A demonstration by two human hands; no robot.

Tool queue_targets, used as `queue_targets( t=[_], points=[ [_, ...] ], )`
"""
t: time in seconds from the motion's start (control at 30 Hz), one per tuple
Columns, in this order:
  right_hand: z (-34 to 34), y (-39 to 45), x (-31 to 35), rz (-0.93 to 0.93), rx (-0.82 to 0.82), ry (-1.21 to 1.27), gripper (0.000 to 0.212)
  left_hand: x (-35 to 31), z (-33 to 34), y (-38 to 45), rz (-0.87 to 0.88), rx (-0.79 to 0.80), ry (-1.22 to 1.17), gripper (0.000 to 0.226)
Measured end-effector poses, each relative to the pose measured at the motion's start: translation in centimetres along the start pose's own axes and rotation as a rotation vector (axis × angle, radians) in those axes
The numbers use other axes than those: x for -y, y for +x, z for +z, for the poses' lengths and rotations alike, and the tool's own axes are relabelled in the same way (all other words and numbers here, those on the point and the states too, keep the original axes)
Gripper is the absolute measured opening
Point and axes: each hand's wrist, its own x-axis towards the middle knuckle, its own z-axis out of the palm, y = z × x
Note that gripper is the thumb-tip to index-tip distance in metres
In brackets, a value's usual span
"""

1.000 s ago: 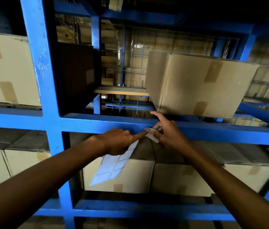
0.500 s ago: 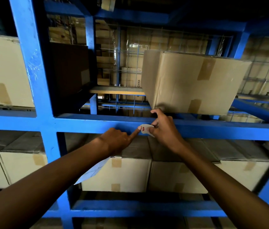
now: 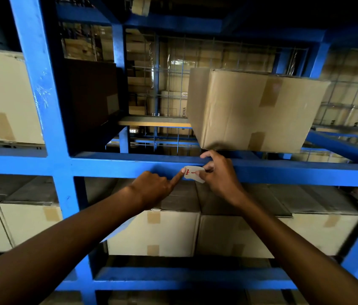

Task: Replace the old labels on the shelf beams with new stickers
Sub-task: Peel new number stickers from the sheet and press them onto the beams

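Note:
A white sticker (image 3: 192, 172) with red handwriting lies against the front of the blue shelf beam (image 3: 112, 167), its lower right corner curling off. My left hand (image 3: 154, 188) is curled, with its index fingertip pressed on the sticker's left edge. Below that forearm a corner of the white sticker sheet (image 3: 118, 231) shows; the hand seems to hold it. My right hand (image 3: 219, 175) pinches the sticker's right side, one finger hooked over the beam's top edge.
A taped cardboard box (image 3: 255, 111) sits on the beam just above my right hand. A blue upright post (image 3: 48, 128) stands to the left. More cardboard boxes (image 3: 156, 234) fill the shelf below, and wire mesh backs the rack.
The sticker has gone up from below the beam's edge onto its face. Both hands rose with it, and the sticker sheet dropped mostly out of sight behind my left arm.

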Motion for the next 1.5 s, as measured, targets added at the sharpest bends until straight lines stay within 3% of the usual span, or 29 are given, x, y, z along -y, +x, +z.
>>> queue_targets(
  t=[0.47,0.7,0.9,1.27,1.5],
  points=[
    [0.5,0.6,-0.5,0.068,-0.073,-0.087,0.045,0.0,0.2,0.2,0.005,0.007,0.013,0.088],
    [-1.4,0.6,-2.3,0.142,-0.014,-0.095,0.048,0.0,0.4,0.2,0.005,-0.008,0.014,0.087],
    [-2.2,-0.1,-2.1,-0.047,0.063,-0.243,0.038,0.1,0.2,-0.1,0.012,-0.004,0.025,0.088],
    [-0.5,-0.8,-2.2,-0.260,-0.133,-0.310,0.012,0.3,0.9,0.0,0.013,-0.013,-0.015,0.088],
    [-0.1,-1.1,-1.9,-0.253,-0.169,-0.256,0.008,0.3,0.4,0.0,0.017,0.000,-0.020,0.086]
  ],
)
